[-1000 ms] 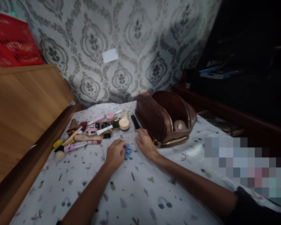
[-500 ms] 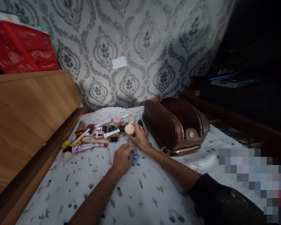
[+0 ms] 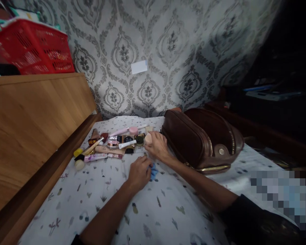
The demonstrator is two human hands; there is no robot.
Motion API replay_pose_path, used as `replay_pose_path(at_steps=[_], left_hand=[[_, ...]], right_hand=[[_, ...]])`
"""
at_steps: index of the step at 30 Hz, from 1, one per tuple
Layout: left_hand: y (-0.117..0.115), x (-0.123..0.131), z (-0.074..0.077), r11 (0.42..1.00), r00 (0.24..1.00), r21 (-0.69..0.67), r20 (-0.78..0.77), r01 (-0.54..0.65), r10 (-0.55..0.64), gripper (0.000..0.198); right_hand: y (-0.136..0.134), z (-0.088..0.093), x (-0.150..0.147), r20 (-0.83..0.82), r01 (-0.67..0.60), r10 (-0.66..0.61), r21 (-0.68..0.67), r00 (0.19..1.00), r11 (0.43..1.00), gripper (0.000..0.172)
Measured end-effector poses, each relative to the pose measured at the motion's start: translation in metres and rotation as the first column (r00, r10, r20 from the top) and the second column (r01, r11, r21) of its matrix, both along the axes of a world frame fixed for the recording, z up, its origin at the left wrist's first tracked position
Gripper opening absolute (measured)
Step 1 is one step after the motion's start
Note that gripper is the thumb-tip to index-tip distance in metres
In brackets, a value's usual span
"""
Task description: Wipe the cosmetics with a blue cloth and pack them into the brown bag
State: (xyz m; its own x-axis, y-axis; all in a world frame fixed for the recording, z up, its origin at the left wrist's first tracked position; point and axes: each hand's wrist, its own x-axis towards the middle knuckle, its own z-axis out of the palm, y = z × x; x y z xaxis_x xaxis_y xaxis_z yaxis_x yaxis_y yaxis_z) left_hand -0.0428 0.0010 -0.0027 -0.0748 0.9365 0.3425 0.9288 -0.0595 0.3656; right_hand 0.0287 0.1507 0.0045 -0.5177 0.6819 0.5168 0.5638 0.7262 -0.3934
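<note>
My right hand [image 3: 159, 147] is closed around a small round beige cosmetic container [image 3: 148, 139], at the right end of a cluster of makeup. Its fingers hide part of the container. Lower and to the left, my left hand [image 3: 140, 173] is curled over a crumpled blue cloth [image 3: 153, 172], low over the bedsheet. The cluster beside my hands includes a white tube [image 3: 127, 144], a pink round pot [image 3: 133, 130], a beige tube [image 3: 109, 150], a pink-and-white tube [image 3: 95, 157] and brushes. Just right of my right hand, a brown cosmetic bag [image 3: 186, 139] stands with its top unzipped.
The patterned sheet [image 3: 112, 204] reaches the wallpapered wall [image 3: 155, 51]. A wooden panel [image 3: 40, 112] bounds the left side, with a red basket [image 3: 44, 51] above it. Dark furniture lies on the right.
The view has turned slightly left, so everything appears further right. My right hand has turned the beige container, and its round face shows less. My left hand keeps the blue cloth.
</note>
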Motion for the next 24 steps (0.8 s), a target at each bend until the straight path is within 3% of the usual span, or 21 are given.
replay_pose_path(at_steps=[3, 8, 15, 24], left_hand=[[0.0, 0.0, 0.0, 1.0, 1.0, -0.004, -0.007, 0.011, -0.011, 0.022], [0.0, 0.002, 0.004, 0.997, 0.999, -0.077, -0.029, -0.02, 0.018, 0.018], [-0.001, 0.001, 0.007, 0.995, 0.999, -0.101, -0.053, 0.006, -0.011, 0.012], [0.001, -0.004, 0.009, 0.994, 0.997, -0.108, -0.083, -0.01, 0.001, 0.017]], right_hand=[[0.004, 0.022, -0.02, 0.094, -0.054, 0.051, 0.031, 0.994, 0.998, 0.046], [0.021, 0.044, -0.074, 0.245, -0.119, 0.135, -0.077, 0.96, 0.99, 0.033], [0.05, 0.034, -0.122, 0.343, -0.054, 0.13, -0.223, 0.931, 0.973, 0.037], [0.056, 0.023, -0.116, 0.313, 0.002, 0.093, -0.291, 0.945, 0.957, 0.046]])
